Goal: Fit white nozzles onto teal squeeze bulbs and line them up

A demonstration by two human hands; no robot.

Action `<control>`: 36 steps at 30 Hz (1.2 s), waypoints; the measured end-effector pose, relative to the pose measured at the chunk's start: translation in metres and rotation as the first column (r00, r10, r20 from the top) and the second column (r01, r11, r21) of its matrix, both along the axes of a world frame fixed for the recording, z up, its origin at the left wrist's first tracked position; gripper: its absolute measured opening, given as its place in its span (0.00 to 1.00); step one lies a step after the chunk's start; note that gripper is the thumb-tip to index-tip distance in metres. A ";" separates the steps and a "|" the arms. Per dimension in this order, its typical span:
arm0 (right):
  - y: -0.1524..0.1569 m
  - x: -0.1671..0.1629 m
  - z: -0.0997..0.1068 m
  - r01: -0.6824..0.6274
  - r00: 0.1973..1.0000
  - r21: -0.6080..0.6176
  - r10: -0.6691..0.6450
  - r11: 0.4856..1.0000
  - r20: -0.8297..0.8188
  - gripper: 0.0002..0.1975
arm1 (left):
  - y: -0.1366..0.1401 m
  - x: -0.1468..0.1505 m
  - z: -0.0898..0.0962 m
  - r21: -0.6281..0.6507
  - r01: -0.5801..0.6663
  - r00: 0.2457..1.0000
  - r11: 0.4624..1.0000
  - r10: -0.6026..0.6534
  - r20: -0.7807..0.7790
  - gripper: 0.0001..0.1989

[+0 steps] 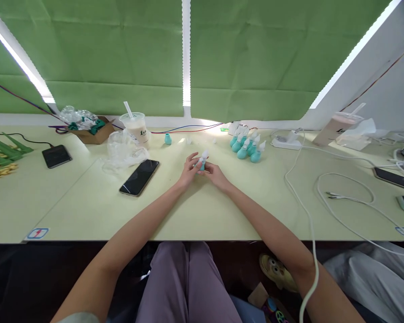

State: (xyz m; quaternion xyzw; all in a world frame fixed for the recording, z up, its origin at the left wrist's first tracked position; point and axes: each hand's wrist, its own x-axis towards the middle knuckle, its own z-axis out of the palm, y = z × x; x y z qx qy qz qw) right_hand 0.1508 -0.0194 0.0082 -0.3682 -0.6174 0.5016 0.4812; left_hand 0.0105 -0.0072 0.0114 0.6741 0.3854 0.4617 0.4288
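Close together over the middle of the table, both my hands are closed round one small teal bulb aspirator (202, 166) with a whitish pointed tip. My left hand (188, 171) grips it from the left, thumb up against it. From the right, my right hand (217, 175) holds its lower part; the fingers cover much of the bulb. A group of several like aspirators (242, 152), teal with whitish tips, stands to the right beyond my hands. One teal bulb (168, 139) without a tip stands at the back left. Small clear pieces (189, 141) lie near the table's back edge.
Left of my hands lie a black phone (139, 177), a crumpled plastic bag (123, 148) and a drink cup (137, 128). Behind them sits a cardboard box (96, 133). White cables (298, 197) and a power strip (287, 141) occupy the right. Another person's leg (366, 278) shows lower right.
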 end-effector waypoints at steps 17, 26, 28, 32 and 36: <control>0.025 0.064 0.001 0.233 0.972 -0.089 -0.235 0.968 -0.010 0.23 | 0.067 -0.059 -0.008 -0.118 -0.319 0.945 0.940 0.325 0.040 0.27; 0.019 0.057 -0.004 0.100 0.993 -0.105 -0.093 0.989 0.067 0.24 | 0.062 -0.056 -0.006 -0.132 -0.201 0.979 0.971 0.204 0.013 0.27; 0.019 0.057 -0.004 0.145 0.986 -0.085 -0.136 0.986 0.098 0.23 | 0.062 -0.055 -0.007 -0.132 -0.185 0.982 0.974 0.187 0.000 0.27; 0.017 0.056 -0.003 0.224 0.967 -0.038 -0.217 0.974 0.137 0.23 | 0.062 -0.053 -0.008 -0.130 -0.166 0.986 0.977 0.166 -0.009 0.27; 0.016 0.054 -0.003 0.219 0.973 -0.060 -0.213 0.974 0.091 0.21 | 0.058 -0.051 -0.007 -0.139 -0.136 0.991 0.981 0.135 -0.017 0.26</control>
